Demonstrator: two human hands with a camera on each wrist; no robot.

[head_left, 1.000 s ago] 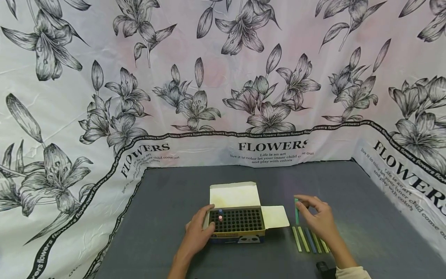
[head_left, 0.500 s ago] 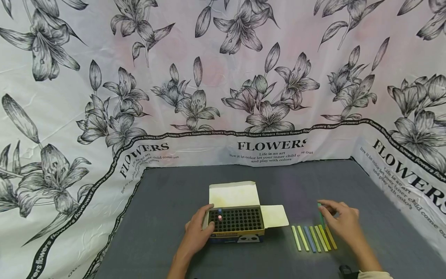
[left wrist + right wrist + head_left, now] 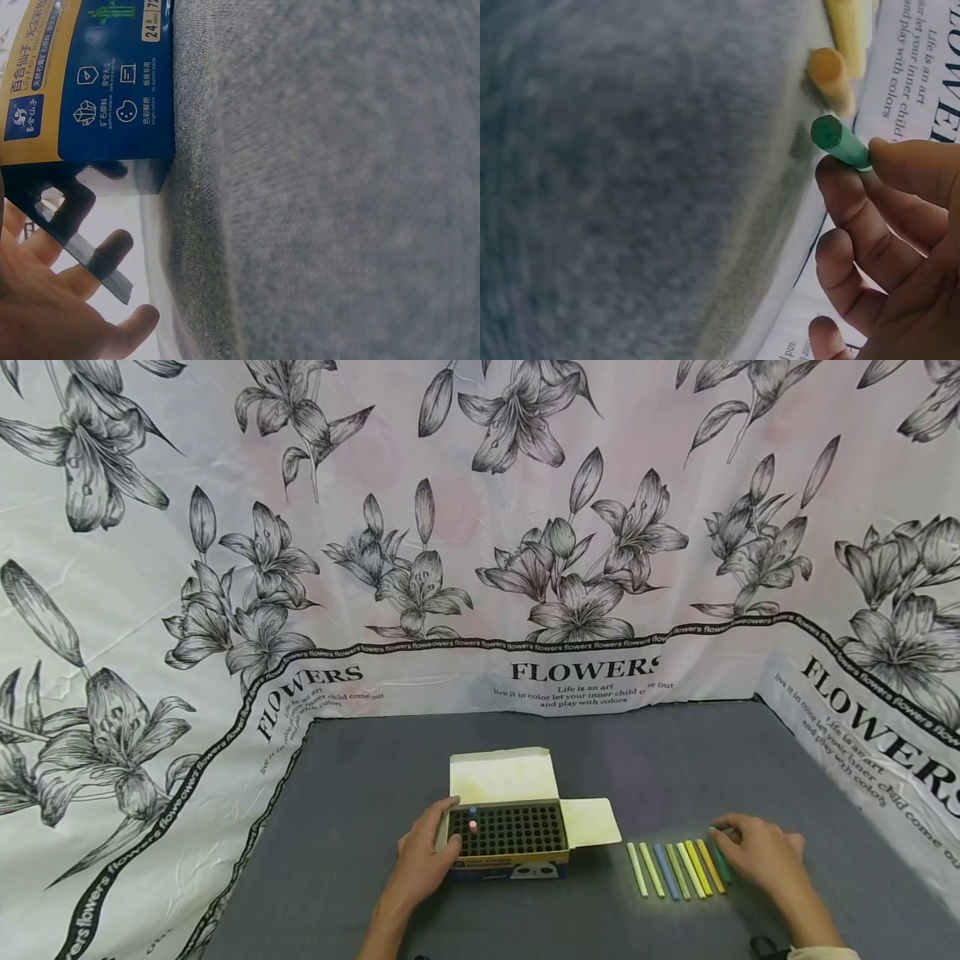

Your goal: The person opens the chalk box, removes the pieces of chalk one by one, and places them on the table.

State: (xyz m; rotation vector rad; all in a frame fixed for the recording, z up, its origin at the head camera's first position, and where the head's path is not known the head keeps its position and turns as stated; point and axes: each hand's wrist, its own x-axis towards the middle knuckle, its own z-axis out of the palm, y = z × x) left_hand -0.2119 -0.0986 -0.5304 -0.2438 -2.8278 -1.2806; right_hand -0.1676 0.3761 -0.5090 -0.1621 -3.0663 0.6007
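Note:
My left hand [image 3: 423,853] grips the left end of an open chalk box [image 3: 510,866], thumb at the front corner and a finger at the back. Its black tray of holes holds a blue chalk stick [image 3: 473,812] and a pink one [image 3: 473,827]. In the left wrist view the box's blue and yellow side [image 3: 112,90] shows above the fingers. My right hand [image 3: 771,858] pinches a green chalk stick [image 3: 840,141] between thumb and finger, down at the right end of a row of chalk sticks. An orange-yellow stick [image 3: 831,75] lies beside it.
Several chalk sticks in pale green, blue [image 3: 667,872] and yellow [image 3: 699,867] lie side by side right of the box. The lid flap [image 3: 504,777] stands back and a side flap [image 3: 591,822] sticks out right. Flower-printed sheeting [image 3: 420,681] borders the grey table [image 3: 360,777].
My right hand has carried the green chalk stick rightward past the row and lowered it from upright to lying at the row's right end. The left hand and box stay put.

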